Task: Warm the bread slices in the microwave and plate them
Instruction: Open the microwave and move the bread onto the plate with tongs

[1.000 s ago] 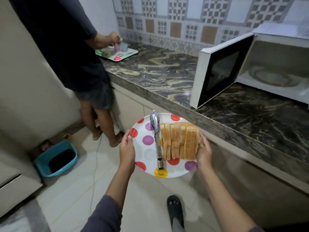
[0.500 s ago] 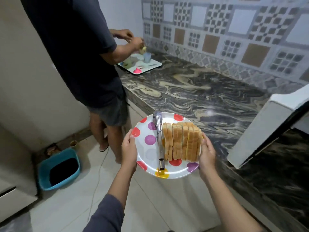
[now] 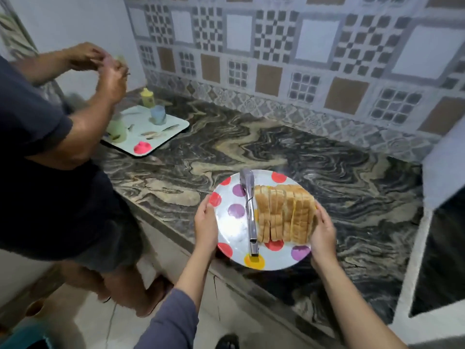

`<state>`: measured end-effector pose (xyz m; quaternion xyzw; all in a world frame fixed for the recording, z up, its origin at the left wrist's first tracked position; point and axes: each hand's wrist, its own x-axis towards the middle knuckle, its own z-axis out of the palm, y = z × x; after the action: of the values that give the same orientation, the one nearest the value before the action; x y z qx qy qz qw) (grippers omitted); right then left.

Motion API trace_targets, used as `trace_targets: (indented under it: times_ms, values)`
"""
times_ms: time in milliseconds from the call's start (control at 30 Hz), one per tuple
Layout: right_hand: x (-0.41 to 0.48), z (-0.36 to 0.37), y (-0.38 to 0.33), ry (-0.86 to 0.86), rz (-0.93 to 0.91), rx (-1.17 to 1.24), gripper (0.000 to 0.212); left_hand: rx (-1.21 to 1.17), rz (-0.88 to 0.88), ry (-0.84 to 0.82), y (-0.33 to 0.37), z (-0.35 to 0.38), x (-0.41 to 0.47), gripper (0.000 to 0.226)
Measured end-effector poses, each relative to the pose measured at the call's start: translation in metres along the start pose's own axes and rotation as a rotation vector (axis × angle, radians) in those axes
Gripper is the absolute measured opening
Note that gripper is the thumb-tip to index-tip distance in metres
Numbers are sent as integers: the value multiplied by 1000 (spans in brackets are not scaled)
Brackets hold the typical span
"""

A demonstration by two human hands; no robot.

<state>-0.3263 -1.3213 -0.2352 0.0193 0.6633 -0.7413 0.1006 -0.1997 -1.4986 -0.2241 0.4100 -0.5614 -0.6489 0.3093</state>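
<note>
A white plate with coloured polka dots [image 3: 230,224] is over the front edge of the marbled counter [image 3: 289,157]; whether it rests on it I cannot tell. Several bread slices [image 3: 284,212] stand upright in a row on the plate, with metal tongs [image 3: 250,210] lying to their left. My left hand [image 3: 206,224] grips the plate's left rim. My right hand [image 3: 323,234] holds the right rim and presses against the outermost slice. The open microwave door [image 3: 437,248] shows at the right edge; the oven cavity is out of view.
Another person [image 3: 50,152] in a dark shirt stands close on the left, hands raised over a white tray [image 3: 148,132] with small cups and a yellow bottle. A patterned tile wall backs the counter. A teal bin [image 3: 22,338] sits on the floor, lower left.
I have moved left along the counter with the plate, away from the microwave. The plate is now over the counter edge instead of over the floor. The other person has raised both hands.
</note>
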Motion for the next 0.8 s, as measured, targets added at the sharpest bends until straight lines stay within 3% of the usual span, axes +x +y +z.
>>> trace_targets:
  times_ms: [367, 533, 800]
  values:
    - [89, -8, 3, 408, 11, -91, 25, 132, 8, -364, -4, 127, 116, 34]
    - [107, -34, 6, 499, 71, -206, 25, 169, 1, -467, -18, 170, 123, 32]
    - [111, -49, 7, 627, 75, -472, 24, 356, 127, -580, -25, 198, 135, 34]
